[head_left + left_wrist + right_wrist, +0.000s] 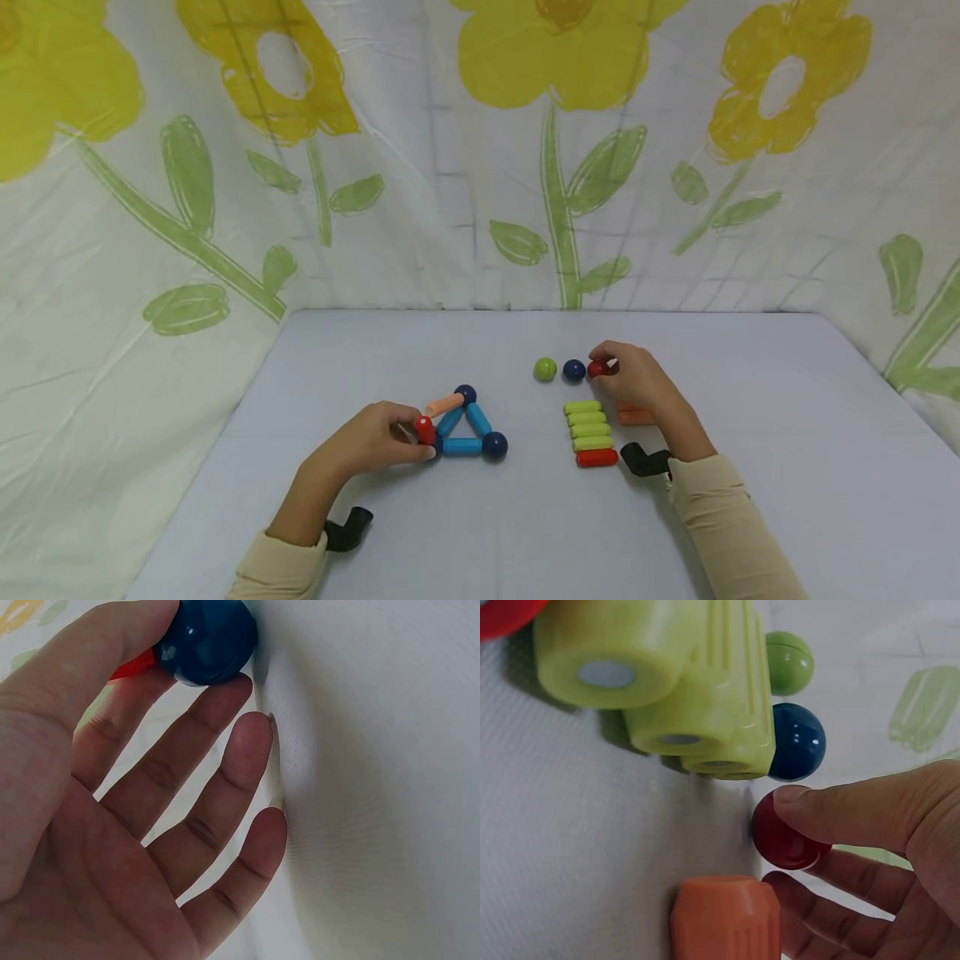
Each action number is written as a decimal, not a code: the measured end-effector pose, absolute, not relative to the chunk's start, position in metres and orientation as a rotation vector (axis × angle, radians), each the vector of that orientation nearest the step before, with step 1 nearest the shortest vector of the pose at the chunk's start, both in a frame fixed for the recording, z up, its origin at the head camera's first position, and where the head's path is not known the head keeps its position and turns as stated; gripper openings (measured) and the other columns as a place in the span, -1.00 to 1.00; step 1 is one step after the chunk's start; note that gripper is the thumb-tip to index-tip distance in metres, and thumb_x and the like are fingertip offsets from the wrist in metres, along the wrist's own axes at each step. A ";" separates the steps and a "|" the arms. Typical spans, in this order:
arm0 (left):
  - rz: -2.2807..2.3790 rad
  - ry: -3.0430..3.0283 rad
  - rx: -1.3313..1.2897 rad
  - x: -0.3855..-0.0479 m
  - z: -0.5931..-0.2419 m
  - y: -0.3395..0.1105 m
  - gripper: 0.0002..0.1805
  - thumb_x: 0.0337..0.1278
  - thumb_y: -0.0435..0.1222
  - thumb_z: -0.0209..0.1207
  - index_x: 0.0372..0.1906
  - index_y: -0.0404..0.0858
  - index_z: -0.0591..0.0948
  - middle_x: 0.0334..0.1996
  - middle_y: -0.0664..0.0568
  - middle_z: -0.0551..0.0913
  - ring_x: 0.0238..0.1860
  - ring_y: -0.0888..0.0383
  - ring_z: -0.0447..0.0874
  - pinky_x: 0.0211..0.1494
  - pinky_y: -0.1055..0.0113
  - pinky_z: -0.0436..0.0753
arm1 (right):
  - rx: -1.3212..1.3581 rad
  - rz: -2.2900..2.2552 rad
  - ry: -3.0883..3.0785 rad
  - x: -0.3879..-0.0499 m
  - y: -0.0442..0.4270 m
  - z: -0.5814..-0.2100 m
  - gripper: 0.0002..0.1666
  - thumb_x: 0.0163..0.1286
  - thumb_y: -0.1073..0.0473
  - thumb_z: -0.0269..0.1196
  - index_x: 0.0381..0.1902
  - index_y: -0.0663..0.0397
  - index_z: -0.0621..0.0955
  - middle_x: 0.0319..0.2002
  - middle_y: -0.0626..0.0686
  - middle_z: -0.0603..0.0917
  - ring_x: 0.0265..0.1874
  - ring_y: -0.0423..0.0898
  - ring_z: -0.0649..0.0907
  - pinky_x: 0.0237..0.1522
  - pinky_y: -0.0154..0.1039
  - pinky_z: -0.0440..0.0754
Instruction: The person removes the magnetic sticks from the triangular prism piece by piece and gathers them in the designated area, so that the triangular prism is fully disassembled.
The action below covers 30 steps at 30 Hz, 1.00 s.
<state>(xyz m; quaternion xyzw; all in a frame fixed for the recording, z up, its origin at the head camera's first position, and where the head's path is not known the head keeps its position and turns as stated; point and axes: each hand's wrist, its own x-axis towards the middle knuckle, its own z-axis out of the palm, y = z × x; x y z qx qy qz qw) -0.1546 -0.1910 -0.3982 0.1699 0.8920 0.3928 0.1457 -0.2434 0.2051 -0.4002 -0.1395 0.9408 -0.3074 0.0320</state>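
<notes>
On the table lies a triangle of light-blue magnetic rods [462,447] joined by dark blue balls [495,445]. An orange rod [444,406] slants up from its far ball. My left hand [375,438] pinches the near-left blue ball [206,641] between thumb and fingers; a red rod [424,430] rises from that corner, partly hidden by the fingers. At the back right, my right hand [636,382] holds a red ball [787,832] between thumb and forefinger. Left of it sit a loose blue ball [574,371] and a green ball [545,369].
Several yellow-green rods [588,419] lie in a row with a red rod [597,458] at the near end. Orange rods [635,415] lie partly under my right wrist. A flower-printed curtain [450,183] hangs behind the white table [480,533].
</notes>
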 end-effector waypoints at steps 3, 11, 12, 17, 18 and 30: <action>1.129 2.569 0.483 -0.154 -0.398 -0.191 -0.84 0.05 -0.19 0.47 -0.32 -0.09 0.69 -0.35 0.13 0.66 -0.30 0.14 0.62 -0.26 0.23 0.64 | -0.419 -0.945 2.894 -0.244 0.206 -0.403 -0.63 0.27 0.38 0.32 0.06 0.24 0.63 -0.06 0.23 0.67 -0.09 0.16 0.63 -0.01 0.11 0.58; 1.135 2.563 0.475 -0.153 -0.399 -0.190 -0.84 0.05 -0.19 0.47 -0.32 -0.08 0.69 -0.35 0.13 0.66 -0.30 0.13 0.62 -0.26 0.21 0.63 | -0.332 -0.945 2.889 -0.243 0.206 -0.397 -0.54 0.34 0.29 0.32 0.19 0.22 0.57 0.09 0.26 0.61 0.05 0.21 0.58 0.01 0.14 0.57; 1.133 2.565 0.473 -0.153 -0.399 -0.191 -0.84 0.05 -0.19 0.47 -0.33 -0.08 0.69 -0.35 0.13 0.66 -0.30 0.13 0.62 -0.26 0.21 0.63 | -0.338 -0.943 2.905 -0.242 0.206 -0.395 -0.54 0.35 0.28 0.32 0.19 0.22 0.57 0.11 0.27 0.60 0.07 0.23 0.57 0.02 0.16 0.56; 1.130 2.570 0.471 -0.154 -0.398 -0.192 -0.84 0.05 -0.19 0.47 -0.33 -0.08 0.68 -0.35 0.12 0.66 -0.29 0.13 0.62 -0.26 0.21 0.63 | -0.570 -0.940 3.035 -0.237 0.188 -0.383 -0.63 0.35 0.29 0.32 0.09 0.28 0.62 0.14 0.31 0.58 0.08 0.28 0.56 0.08 0.20 0.51; 1.130 2.569 0.473 -0.154 -0.398 -0.192 -0.84 0.05 -0.18 0.47 -0.33 -0.08 0.68 -0.35 0.12 0.66 -0.29 0.13 0.63 -0.26 0.21 0.63 | -0.630 -0.944 3.052 -0.234 0.181 -0.380 -0.65 0.34 0.30 0.33 0.07 0.27 0.64 0.11 0.29 0.60 0.05 0.27 0.58 0.07 0.18 0.53; 1.156 2.554 0.528 -0.156 -0.400 -0.193 -0.87 0.09 -0.19 0.44 -0.32 -0.08 0.70 -0.36 0.14 0.68 -0.31 0.13 0.65 -0.23 0.23 0.64 | -1.381 -0.790 2.742 -0.193 0.050 -0.371 -0.57 0.31 0.27 0.38 0.14 0.10 0.64 0.06 0.03 0.67 0.01 -0.04 0.64 0.03 -0.16 0.60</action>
